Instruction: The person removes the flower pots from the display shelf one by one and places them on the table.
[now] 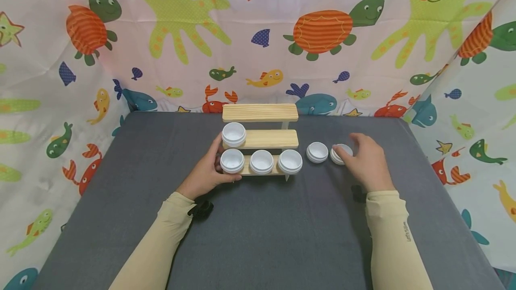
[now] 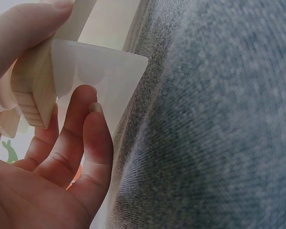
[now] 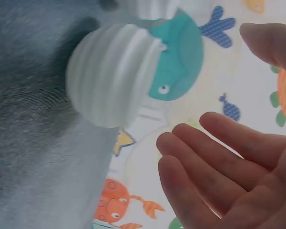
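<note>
A tiered wooden stand (image 1: pixel 272 138) with translucent supports (image 2: pixel 100 67) stands on the table. My left hand (image 1: pixel 204 170) holds its lower left end, thumb along the front of the lowest plank (image 2: pixel 35 90), other fingers around the end by the support. Three small white ribbed pots line that plank, the middle one (image 1: pixel 261 162) between two others. Another white pot (image 1: pixel 234 134) sits at the left of the middle plank. To the stand's right, one pot (image 1: pixel 317 152) rests on the table. Beside it, my right hand (image 1: pixel 370 162) hovers with parted fingers over a second pot (image 3: pixel 114 76), apart from it in the right wrist view.
The top plank (image 1: pixel 260 113) of the stand bears no pot. Dark grey cloth (image 1: pixel 274 236) covers the table. A printed curtain (image 1: pixel 266 8) with sea animals hangs behind and along both sides.
</note>
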A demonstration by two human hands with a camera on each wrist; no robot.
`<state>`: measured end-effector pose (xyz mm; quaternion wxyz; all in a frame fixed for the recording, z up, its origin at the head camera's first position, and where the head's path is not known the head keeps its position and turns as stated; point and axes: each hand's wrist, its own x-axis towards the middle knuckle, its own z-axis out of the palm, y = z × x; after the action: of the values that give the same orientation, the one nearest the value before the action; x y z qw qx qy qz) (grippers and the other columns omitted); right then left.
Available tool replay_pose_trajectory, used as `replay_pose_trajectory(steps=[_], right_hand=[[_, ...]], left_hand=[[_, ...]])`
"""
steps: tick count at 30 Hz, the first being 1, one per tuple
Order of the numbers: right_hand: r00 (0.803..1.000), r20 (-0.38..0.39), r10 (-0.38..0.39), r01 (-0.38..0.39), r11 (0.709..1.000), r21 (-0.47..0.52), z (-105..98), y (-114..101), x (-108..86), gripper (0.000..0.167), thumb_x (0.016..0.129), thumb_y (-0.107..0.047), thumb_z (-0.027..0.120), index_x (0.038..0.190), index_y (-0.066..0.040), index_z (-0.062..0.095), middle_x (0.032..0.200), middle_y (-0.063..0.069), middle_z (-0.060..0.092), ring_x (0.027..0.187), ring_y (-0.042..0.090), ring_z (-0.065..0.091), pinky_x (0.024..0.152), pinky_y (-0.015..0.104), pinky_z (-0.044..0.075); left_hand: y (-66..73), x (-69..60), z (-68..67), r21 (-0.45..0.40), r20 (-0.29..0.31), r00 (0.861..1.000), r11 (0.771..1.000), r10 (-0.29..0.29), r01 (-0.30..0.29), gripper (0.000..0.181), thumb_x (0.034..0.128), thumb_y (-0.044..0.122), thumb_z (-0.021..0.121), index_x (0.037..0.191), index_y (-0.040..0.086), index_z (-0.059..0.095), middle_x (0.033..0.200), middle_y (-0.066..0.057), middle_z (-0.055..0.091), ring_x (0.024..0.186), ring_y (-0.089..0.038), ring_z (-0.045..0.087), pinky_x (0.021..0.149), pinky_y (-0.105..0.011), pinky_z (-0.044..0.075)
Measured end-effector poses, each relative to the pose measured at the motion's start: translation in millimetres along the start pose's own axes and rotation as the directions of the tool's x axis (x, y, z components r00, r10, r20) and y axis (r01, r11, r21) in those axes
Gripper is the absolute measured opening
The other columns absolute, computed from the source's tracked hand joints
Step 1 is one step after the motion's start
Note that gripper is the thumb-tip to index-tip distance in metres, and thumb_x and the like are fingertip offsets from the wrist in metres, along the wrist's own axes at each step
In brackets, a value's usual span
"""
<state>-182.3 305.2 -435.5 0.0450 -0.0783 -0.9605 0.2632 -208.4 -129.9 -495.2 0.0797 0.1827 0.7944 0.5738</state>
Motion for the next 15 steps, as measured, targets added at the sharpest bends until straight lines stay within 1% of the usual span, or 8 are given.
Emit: replay_pose_trajectory(steps=[3,6,9,11,12,13,15], right_hand=[[0.999,-0.037,-0.018,0.018,1.0,0.007,-3,-9,-3.3,0.083,0.101,-0.058,0.069,0.155,0.003,0.051,0.152,0.03,0.057,0.139,0.05,0.054,0.114,0.069,0.045],[0.997,-0.065,-0.043,0.044,0.999,0.014,-5,-24,-9.9,0.082,0.101,-0.057,0.07,0.156,0.001,0.051,0.153,0.029,0.056,0.139,0.049,0.055,0.113,0.069,0.046],[0.989,-0.089,-0.114,0.116,0.993,0.017,-3,-47,-15.8,0.079,0.101,-0.053,0.072,0.156,0.0,0.052,0.153,0.028,0.057,0.139,0.048,0.056,0.113,0.068,0.046],[0.976,-0.104,-0.193,0.196,0.98,0.016,1,-66,-17.5,0.075,0.101,-0.048,0.075,0.154,0.001,0.054,0.153,0.027,0.058,0.139,0.047,0.058,0.113,0.067,0.047],[0.965,-0.108,-0.238,0.241,0.97,0.012,3,-76,-17.9,0.073,0.101,-0.046,0.076,0.153,0.001,0.056,0.153,0.026,0.059,0.139,0.046,0.058,0.113,0.066,0.048],[0.951,-0.111,-0.288,0.291,0.957,0.012,5,-87,-17.9,0.071,0.1,-0.043,0.077,0.151,0.001,0.057,0.152,0.026,0.06,0.138,0.045,0.059,0.113,0.065,0.048],[0.926,-0.092,-0.367,0.37,0.929,0.018,9,-108,-17.7,0.068,0.1,-0.04,0.078,0.15,0.001,0.058,0.151,0.024,0.061,0.138,0.043,0.06,0.113,0.063,0.049]], left_hand=[[-0.8,-0.1,-1.7,0.003,-0.003,1.0,1.0,0.007,-0.007,0.138,0.0763,0.01,0.101,0.168,0.057,0.008,0.13,-0.005,0.056,0.112,-0.025,0.067,0.09,-0.029,0.057],[-2.5,0.1,-1.8,0.015,0.0,1.0,1.0,0.013,-0.013,0.137,0.0762,0.016,0.102,0.168,0.056,0.008,0.131,-0.004,0.057,0.11,-0.024,0.065,0.089,-0.028,0.055],[-3.2,0.6,-1.7,0.012,0.003,1.0,1.0,0.012,-0.012,0.137,0.0762,0.017,0.102,0.168,0.057,0.007,0.132,-0.003,0.057,0.11,-0.024,0.064,0.089,-0.028,0.055],[-3.7,0.8,-1.4,0.01,-0.002,1.0,1.0,0.013,-0.013,0.138,0.0762,0.017,0.102,0.168,0.057,0.007,0.132,-0.002,0.057,0.111,-0.023,0.064,0.089,-0.028,0.055],[-4.3,0.6,-0.9,0.004,-0.003,1.0,1.0,0.013,-0.013,0.138,0.0762,0.015,0.101,0.168,0.057,0.007,0.132,-0.002,0.057,0.111,-0.023,0.064,0.089,-0.028,0.055],[-4.6,0.4,-0.4,-0.002,-0.005,1.0,1.0,0.014,-0.014,0.138,0.0763,0.014,0.101,0.168,0.057,0.008,0.132,-0.002,0.057,0.111,-0.023,0.064,0.089,-0.029,0.056],[-5.6,-0.1,0.0,-0.012,-0.005,1.0,1.0,0.014,-0.014,0.138,0.0763,0.012,0.101,0.168,0.057,0.008,0.131,-0.003,0.057,0.11,-0.024,0.064,0.087,-0.029,0.056]])
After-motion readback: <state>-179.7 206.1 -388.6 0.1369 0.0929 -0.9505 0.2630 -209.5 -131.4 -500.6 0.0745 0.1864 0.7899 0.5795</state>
